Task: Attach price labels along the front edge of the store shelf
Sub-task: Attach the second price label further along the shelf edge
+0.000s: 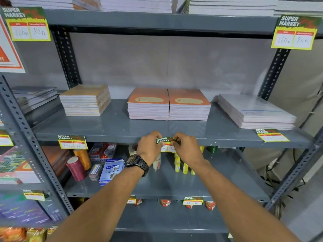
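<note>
- Left hand point(148, 148), dark wristwatch point(138, 163) on wrist, grip pinched on left end of a green-yellow "SUPER MARKET" paper price label point(167, 143).
- Right hand point(186, 147) grip pinched on the label's right end; label bowed upward btwn the two hands.
- Label sits at the front edge of the grey metal middle shelf point(122, 127), approx. centre of its width; can't tell if it's touching the edge or just in front.
- White price boxes on the label carry handwritten figures, partly hidden by fingers.
- Same shelf edge, to the left: another green-yellow price label point(72, 142) already stuck on. Far right: a third one point(271, 135), tilted.
- On the shelf top, behind the hands: two orange-covered notebook stacks point(168, 104) side by side, touching. Tan-covered stack point(85, 100) to the left, clear-wrapped white paper stack point(255, 111) to the right.
- Shelf below: maroon thread spool point(76, 168), orange-gold spool point(82, 158) just behind it, blue stapler boxes point(111, 169), yellow bottles point(181, 165) under the right hand.
- Top shelf edge: two larger price labels, at left point(28, 24) & right point(297, 32) corners.
</note>
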